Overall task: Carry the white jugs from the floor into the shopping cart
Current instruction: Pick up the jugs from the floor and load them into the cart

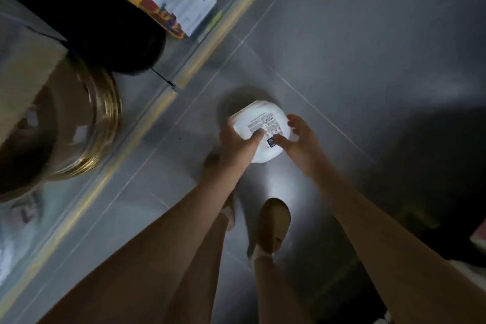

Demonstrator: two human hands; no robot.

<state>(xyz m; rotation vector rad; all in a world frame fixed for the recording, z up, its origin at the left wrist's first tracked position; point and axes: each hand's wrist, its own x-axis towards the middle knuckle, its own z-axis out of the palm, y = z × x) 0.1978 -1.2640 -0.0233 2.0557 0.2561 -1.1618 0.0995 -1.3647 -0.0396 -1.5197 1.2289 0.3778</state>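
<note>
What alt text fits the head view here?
Two bare hands, left hand and right hand, grip a white jug with a printed label over a grey tiled floor. A tan shoe shows below; the dim scene is blurred.

jug (263,129) sits mid-frame between the left hand (238,143) and right hand (299,137); probably a box (29,97) at far left, shoe (273,226) below.
</note>
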